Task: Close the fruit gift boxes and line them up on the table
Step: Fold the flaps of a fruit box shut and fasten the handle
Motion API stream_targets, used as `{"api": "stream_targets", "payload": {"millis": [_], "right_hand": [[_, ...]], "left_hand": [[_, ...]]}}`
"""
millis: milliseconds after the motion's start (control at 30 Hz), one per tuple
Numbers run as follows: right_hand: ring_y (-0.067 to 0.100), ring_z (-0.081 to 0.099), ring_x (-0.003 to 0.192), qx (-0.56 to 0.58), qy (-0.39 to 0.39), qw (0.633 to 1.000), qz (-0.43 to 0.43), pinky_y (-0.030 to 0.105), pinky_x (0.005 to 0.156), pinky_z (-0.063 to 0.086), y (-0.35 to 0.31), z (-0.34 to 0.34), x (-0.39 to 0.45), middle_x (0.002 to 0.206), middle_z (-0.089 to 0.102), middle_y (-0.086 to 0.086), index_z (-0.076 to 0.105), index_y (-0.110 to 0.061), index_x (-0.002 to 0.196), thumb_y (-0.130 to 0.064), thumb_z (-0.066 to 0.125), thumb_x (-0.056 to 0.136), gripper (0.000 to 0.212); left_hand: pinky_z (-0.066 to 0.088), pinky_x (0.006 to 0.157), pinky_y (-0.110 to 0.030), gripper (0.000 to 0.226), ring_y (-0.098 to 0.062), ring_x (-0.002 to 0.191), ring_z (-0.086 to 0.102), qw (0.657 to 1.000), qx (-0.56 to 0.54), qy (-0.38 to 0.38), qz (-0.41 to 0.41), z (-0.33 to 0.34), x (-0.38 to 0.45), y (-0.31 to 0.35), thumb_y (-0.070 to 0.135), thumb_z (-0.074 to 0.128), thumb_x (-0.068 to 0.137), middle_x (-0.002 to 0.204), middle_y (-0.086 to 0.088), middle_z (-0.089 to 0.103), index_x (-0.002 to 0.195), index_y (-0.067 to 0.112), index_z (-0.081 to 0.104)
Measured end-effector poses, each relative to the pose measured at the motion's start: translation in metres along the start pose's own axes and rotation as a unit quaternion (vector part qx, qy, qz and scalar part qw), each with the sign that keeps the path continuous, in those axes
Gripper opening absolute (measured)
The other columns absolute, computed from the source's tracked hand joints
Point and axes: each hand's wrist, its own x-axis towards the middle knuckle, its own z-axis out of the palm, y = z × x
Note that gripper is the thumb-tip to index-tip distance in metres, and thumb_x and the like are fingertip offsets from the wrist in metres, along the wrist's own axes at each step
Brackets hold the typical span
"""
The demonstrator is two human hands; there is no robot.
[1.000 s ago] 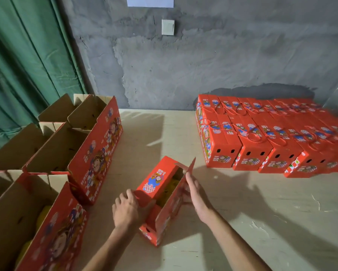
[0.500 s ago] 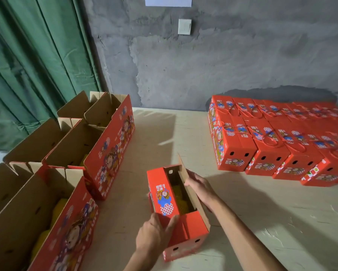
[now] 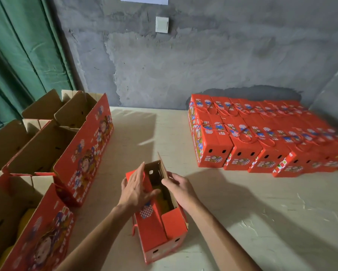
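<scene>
While the left hand (image 3: 135,189) lies flat on the gift box (image 3: 156,222), the right grip (image 3: 179,184) pinches its flap (image 3: 165,173)

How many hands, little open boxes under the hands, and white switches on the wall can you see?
Hands: 2 (left hand, right hand)
little open box: 1
white wall switch: 1
Total: 4
</scene>
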Motion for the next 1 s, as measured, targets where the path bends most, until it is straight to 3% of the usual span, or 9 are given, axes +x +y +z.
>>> {"api": "stream_targets", "payload": {"millis": [67, 167, 233, 300, 467, 533, 633, 867, 1000], "right_hand": [[-0.012, 0.065, 0.084, -0.009, 0.02, 1.0, -0.005, 0.004, 0.063, 0.045, -0.003, 0.001, -0.003, 0.087, 0.072, -0.03, 0.07, -0.06, 0.08, -0.047, 0.068, 0.088, 0.015], [-0.014, 0.064, 0.08, -0.01, 0.026, 1.0, 0.01, 0.006, 0.061, 0.046, -0.006, 0.003, -0.012, 0.08, 0.07, -0.032, 0.07, -0.054, 0.075, -0.055, 0.068, 0.087, 0.012], [-0.008, 0.066, 0.086, 0.008, 0.007, 1.0, 0.019, 0.015, 0.074, 0.052, 0.003, 0.006, -0.019, 0.089, 0.073, -0.026, 0.072, -0.051, 0.088, -0.054, 0.067, 0.089, 0.006], [0.0, 0.068, 0.1, 0.055, -0.014, 0.998, 0.01, 0.026, 0.088, 0.055, 0.013, 0.007, -0.031, 0.104, 0.075, -0.02, 0.072, -0.046, 0.111, -0.047, 0.063, 0.093, 0.02], [0.009, 0.065, 0.12, 0.158, 0.057, 0.985, -0.04, 0.028, 0.095, 0.056, 0.048, 0.01, -0.075, 0.128, 0.071, -0.012, 0.065, -0.038, 0.134, -0.064, 0.043, 0.097, 0.051], [0.013, 0.068, 0.118, 0.167, 0.095, 0.981, -0.037, 0.032, 0.092, 0.058, 0.061, 0.02, -0.087, 0.126, 0.072, -0.008, 0.065, -0.032, 0.136, -0.076, 0.044, 0.09, 0.068], [0.008, 0.071, 0.105, 0.177, 0.15, 0.973, -0.021, 0.017, 0.08, 0.055, 0.072, 0.03, -0.091, 0.112, 0.077, -0.01, 0.071, -0.024, 0.128, -0.084, 0.046, 0.078, 0.082], [0.001, 0.067, 0.11, 0.129, 0.167, 0.976, -0.057, 0.016, 0.088, 0.053, 0.078, 0.04, -0.098, 0.116, 0.071, -0.026, 0.06, -0.061, 0.124, -0.065, 0.05, 0.091, 0.035], [0.006, 0.071, 0.096, 0.137, 0.176, 0.973, -0.056, 0.012, 0.078, 0.053, 0.083, 0.041, -0.099, 0.104, 0.073, -0.027, 0.065, -0.046, 0.121, -0.086, 0.051, 0.083, 0.058]], "left_hand": [[0.018, 0.12, -0.059, 0.079, -0.02, 0.151, 0.026, 0.998, 0.046, 0.007, 0.046, 0.002, -0.001, -0.004, 0.089, 0.037, 0.083, 0.158, 0.01, 0.036, 0.147, 0.044, 0.034], [0.018, 0.119, -0.061, 0.059, -0.014, 0.152, 0.017, 0.997, 0.051, -0.007, 0.059, 0.003, -0.002, -0.009, 0.078, 0.023, 0.095, 0.157, 0.015, 0.035, 0.136, 0.046, 0.051], [0.017, 0.12, -0.062, 0.045, -0.012, 0.154, 0.011, 0.997, 0.045, -0.015, 0.056, 0.004, 0.0, -0.01, 0.064, 0.027, 0.102, 0.16, 0.016, 0.032, 0.132, 0.043, 0.054], [0.018, 0.119, -0.064, 0.036, -0.015, 0.155, 0.01, 0.998, 0.039, -0.02, 0.051, 0.005, 0.004, -0.01, 0.055, 0.032, 0.106, 0.162, 0.013, 0.03, 0.128, 0.039, 0.056], [0.02, 0.119, -0.061, 0.027, -0.022, 0.156, 0.011, 1.0, -0.014, -0.004, 0.006, 0.004, 0.012, -0.002, 0.049, 0.041, 0.106, 0.164, 0.008, 0.03, 0.116, 0.035, 0.062], [0.024, 0.117, -0.061, 0.025, -0.022, 0.156, 0.012, 0.999, -0.032, 0.006, -0.006, 0.004, 0.011, -0.001, 0.048, 0.045, 0.105, 0.164, 0.007, 0.031, 0.116, 0.034, 0.063], [0.025, 0.116, -0.063, 0.024, -0.021, 0.156, 0.011, 0.999, -0.048, 0.004, -0.018, 0.005, 0.013, -0.001, 0.048, 0.047, 0.105, 0.163, 0.007, 0.03, 0.119, 0.035, 0.062], [0.026, 0.114, -0.064, 0.024, -0.019, 0.155, 0.014, 0.998, -0.052, 0.014, -0.023, 0.007, 0.015, -0.003, 0.05, 0.052, 0.102, 0.162, 0.009, 0.034, 0.118, 0.038, 0.066], [0.025, 0.116, -0.064, 0.025, -0.019, 0.156, 0.013, 0.998, -0.048, 0.013, -0.025, 0.007, 0.013, -0.001, 0.049, 0.052, 0.103, 0.163, 0.008, 0.032, 0.12, 0.038, 0.065]]}}
